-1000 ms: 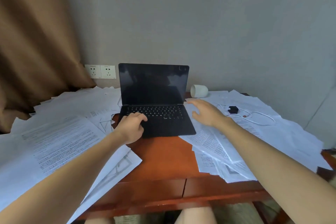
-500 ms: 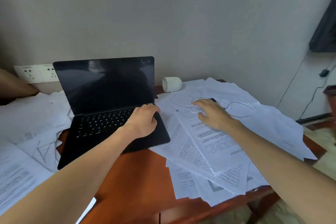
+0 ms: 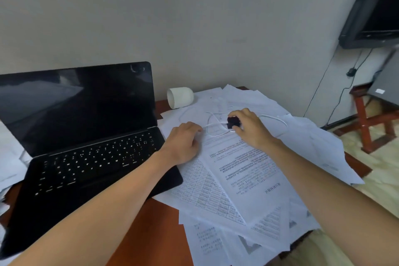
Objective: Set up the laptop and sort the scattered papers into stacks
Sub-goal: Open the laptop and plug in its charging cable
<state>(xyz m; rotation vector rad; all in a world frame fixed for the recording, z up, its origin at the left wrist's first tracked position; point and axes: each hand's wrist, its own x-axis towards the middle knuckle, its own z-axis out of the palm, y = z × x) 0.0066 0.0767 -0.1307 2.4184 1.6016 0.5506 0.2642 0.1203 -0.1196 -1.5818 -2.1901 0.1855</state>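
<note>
A slim matte black laptop (image 3: 86, 136) is seen open, screen dark, at the left of a glossy reddish-brown wooden table (image 3: 155, 239). Loose white printed papers (image 3: 237, 170) are spread in overlapping layers to its right, overhanging the near and right edges. A small black charger block (image 3: 232, 122) is pinched between thumb and curled fingers of the right hand (image 3: 251, 129), with a thin white cable (image 3: 280, 120) looped about it. The left hand (image 3: 183, 142) is rested beside the laptop, fingers curled; whether the cable is gripped cannot be told. A white cylindrical cup (image 3: 180, 97) is laid sideways by the plain grey wall (image 3: 194, 17).
</note>
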